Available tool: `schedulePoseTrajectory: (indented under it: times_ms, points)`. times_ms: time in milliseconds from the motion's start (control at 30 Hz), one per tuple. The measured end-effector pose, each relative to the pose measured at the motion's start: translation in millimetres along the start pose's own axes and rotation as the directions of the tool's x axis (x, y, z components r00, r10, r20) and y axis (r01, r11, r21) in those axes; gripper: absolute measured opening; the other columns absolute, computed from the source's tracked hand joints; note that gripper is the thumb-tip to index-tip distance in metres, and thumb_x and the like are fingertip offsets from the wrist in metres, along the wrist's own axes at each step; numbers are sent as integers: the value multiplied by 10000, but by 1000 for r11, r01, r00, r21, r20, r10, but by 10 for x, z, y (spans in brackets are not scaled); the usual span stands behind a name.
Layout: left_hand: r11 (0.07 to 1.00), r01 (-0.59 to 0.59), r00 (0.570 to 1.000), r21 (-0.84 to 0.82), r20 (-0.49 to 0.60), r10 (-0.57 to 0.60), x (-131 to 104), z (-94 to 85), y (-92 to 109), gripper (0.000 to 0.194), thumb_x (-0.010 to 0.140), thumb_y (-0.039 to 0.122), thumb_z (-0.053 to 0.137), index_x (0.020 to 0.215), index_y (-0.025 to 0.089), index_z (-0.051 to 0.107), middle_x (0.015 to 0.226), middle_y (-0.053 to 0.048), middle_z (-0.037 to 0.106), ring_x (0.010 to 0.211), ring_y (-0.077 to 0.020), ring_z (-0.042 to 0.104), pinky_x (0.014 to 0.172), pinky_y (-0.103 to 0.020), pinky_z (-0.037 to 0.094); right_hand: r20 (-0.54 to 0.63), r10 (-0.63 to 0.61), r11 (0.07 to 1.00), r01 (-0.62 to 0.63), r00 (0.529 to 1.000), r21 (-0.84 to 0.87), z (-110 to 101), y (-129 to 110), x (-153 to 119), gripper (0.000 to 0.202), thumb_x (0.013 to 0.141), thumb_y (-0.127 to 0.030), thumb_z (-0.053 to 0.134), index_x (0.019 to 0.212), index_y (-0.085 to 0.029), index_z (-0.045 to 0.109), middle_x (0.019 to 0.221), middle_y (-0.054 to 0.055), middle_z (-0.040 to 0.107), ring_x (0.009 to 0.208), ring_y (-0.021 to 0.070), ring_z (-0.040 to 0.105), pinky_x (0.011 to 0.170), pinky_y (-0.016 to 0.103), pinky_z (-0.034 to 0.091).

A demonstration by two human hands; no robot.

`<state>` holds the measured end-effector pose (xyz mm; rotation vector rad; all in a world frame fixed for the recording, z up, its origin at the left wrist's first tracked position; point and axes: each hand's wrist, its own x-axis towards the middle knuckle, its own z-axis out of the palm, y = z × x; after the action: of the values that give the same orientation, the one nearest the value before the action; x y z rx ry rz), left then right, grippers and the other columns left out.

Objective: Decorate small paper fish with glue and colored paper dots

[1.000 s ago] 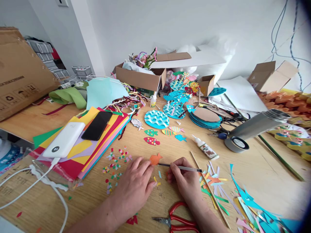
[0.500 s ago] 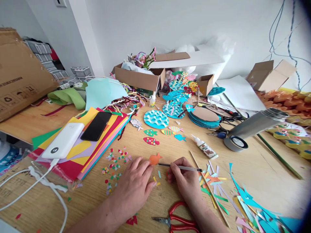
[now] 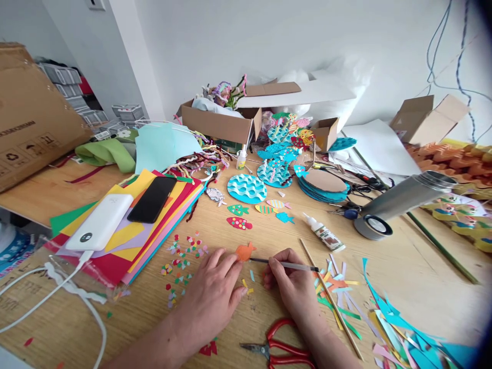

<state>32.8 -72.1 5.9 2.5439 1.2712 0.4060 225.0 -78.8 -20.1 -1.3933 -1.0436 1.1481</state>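
Observation:
An orange paper fish (image 3: 245,252) lies flat on the wooden table, its tail pointing right. My left hand (image 3: 213,287) rests palm down beside it, fingers stretched out, with the fingertips touching the fish's left and lower edge. In my right hand (image 3: 292,282) is a slim pen (image 3: 298,266), pinched between thumb and fingers, its dark tip just right of the fish's lower edge. Red-handled scissors (image 3: 274,348) lie below, partly covered by my right forearm. Small strips of yellow and pale blue paper (image 3: 252,275) sit between my hands.
Coloured dots (image 3: 182,261) lie left of my hands. Decorated paper fish (image 3: 239,223) and a wavy blue disc (image 3: 246,188) are ahead. A glue bottle (image 3: 323,232), a wooden stick (image 3: 330,297), paper scraps (image 3: 407,328) and a steel flask (image 3: 407,195) stand or lie right.

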Motion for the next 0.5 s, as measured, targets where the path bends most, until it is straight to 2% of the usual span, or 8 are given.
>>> schedulePoseTrajectory:
  times_ms: [333,500]
  points:
    - [1000,-3,1000,-6,-1,3,-17,13,-10,349,899,299,603,1228,187,572,1231,-58,584,1203,-280,436,1064,-479,383,-44,19,1000,-18,999,7,8,-46,-11,358,790,-520,672,710,-231,477,519,-17,610,415,142,542,423,252,430]
    - [1000,0,1000,-5,1,0,-9,1,2,342,896,290,606,1217,179,575,1232,-59,585,1202,-279,438,1068,-481,380,-18,17,1000,-17,1000,-4,10,-53,-14,356,802,-527,662,716,-233,481,537,-10,619,437,148,553,440,261,436]
